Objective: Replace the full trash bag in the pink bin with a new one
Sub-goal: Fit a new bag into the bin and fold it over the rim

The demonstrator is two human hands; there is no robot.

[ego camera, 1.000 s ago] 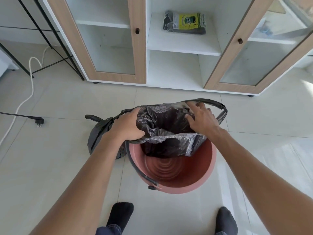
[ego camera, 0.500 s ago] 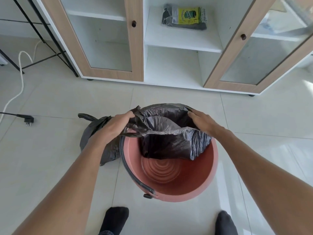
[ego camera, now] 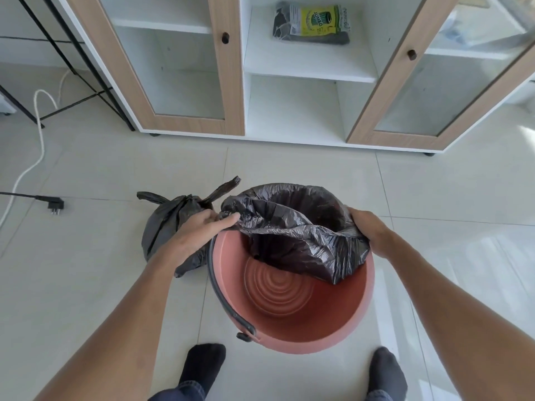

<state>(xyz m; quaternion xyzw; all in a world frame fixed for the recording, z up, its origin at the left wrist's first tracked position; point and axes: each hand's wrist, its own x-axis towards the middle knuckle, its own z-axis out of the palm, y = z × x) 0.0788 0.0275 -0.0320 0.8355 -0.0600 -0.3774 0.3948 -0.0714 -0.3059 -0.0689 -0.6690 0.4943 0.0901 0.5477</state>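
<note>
Since a white cable (ego camera: 37,134) and a black plug (ego camera: 55,204) lie on the floor well to the left, stepping that way is best avoided. Nearer, the tied full bag (ego camera: 170,224) sits on the tiles just beside the pink bin (ego camera: 304,344), at its left wall, so the left elbow has little room to swing low. The left hand (ego camera: 194,235) has its grip closed on the hem of the new bag (ego camera: 292,227) at the bin's left rim, above the black handle (ego camera: 214,287). The bag's far hem is over the far rim; its near half sags inside. I judge the hem should be drawn toward the feet and folded over the near rim evenly, without tearing the thin film. The right hand (ego camera: 367,230) grips the hem at the right rim. Beyond it, an open cabinet door (ego camera: 402,70) stands well apart.
</note>
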